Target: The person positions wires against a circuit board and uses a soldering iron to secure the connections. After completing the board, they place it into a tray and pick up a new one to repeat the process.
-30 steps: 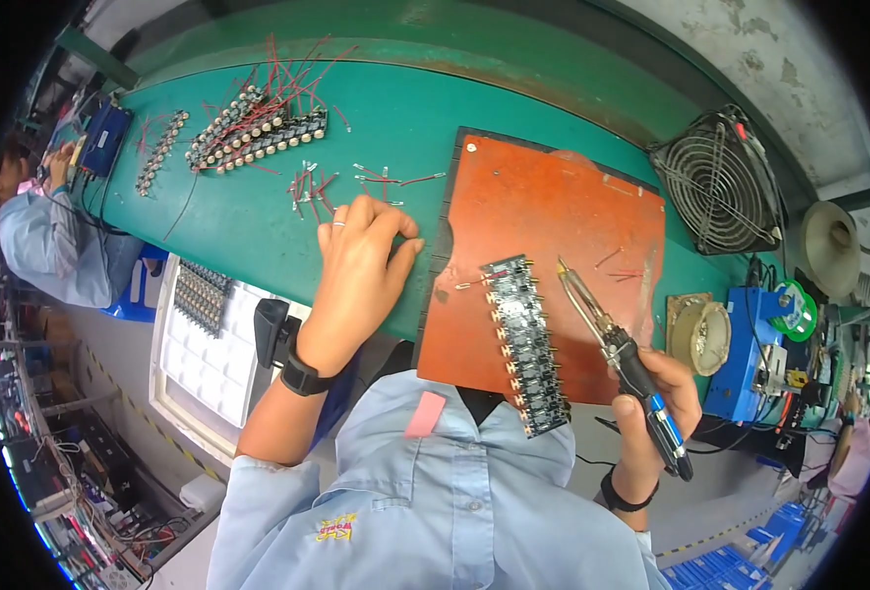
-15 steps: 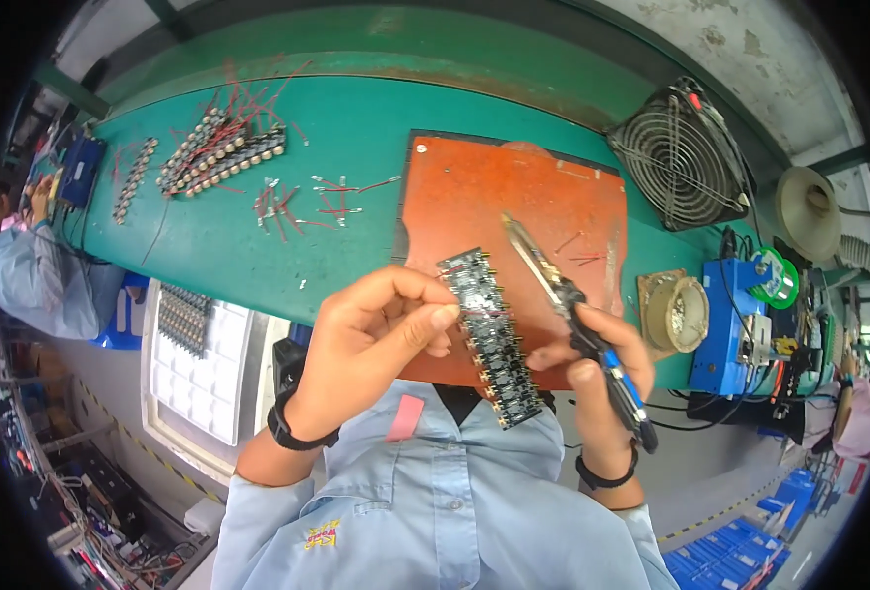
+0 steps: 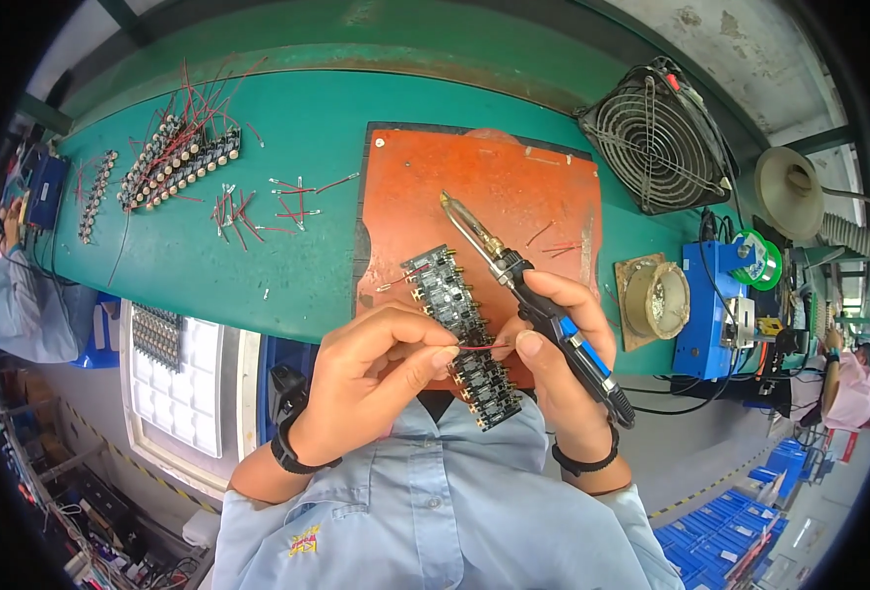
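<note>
- Head view: our left hand (image 3: 371,379) pinches a short red wire (image 3: 479,346) between thumb and forefinger, closed tight on it; the wire lies almost level, pointing to 3 o'clock.
- Our right hand (image 3: 563,359) is wrapped around the soldering iron (image 3: 528,295), and its thumb touches the far end of the wire. The iron's long axis runs from 5 o'clock to 11 o'clock, tip up and away from us.
- The long black circuit board (image 3: 459,334) is between both hands, held above the orange mat (image 3: 474,197); its long axis goes from 11 to 5 o'clock. The wire crosses its middle, so both hands are equally near.
- At 10 o'clock on the green table (image 3: 287,128) lie loose red wires (image 3: 282,202) and finished boards (image 3: 174,157).
</note>
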### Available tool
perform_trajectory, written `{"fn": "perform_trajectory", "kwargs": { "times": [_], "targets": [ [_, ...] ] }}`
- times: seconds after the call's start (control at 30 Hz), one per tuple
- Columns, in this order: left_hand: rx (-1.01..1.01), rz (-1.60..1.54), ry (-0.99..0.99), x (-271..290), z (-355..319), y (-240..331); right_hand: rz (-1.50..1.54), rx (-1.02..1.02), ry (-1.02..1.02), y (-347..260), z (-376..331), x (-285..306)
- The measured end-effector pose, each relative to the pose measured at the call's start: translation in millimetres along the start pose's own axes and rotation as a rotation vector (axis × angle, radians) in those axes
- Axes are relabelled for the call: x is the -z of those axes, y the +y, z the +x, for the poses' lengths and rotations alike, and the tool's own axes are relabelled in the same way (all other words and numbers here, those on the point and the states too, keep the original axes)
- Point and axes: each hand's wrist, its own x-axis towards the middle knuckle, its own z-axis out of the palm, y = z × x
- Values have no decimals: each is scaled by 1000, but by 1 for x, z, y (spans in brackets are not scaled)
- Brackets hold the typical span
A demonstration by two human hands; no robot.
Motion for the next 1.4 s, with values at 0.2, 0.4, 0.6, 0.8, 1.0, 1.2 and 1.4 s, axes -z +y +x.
{"fn": "perform_trajectory", "kwargs": {
  "times": [0.2,0.4,0.6,0.8,1.0,1.2,1.4],
  "targets": [
    [-118,276,-38,4,1,3,36,-44,31,-2,1,-1],
    [-402,578,-60,4,3,3,17,-42,-4,-2,0,7],
    [-558,723,-76,3,3,-1,-10,25,-77,-1,-2,7],
    [-415,664,-26,-8,6,4,-239,127,-76,-2,-8,7],
    [-362,669,-42,-9,4,-1,-281,214,-73,3,-9,5],
    [-434,715,26,0,5,-8,-201,111,73,-4,-10,12],
    [-364,844,83,16,8,-2,-239,202,236,-2,-15,24]
  ]
}}
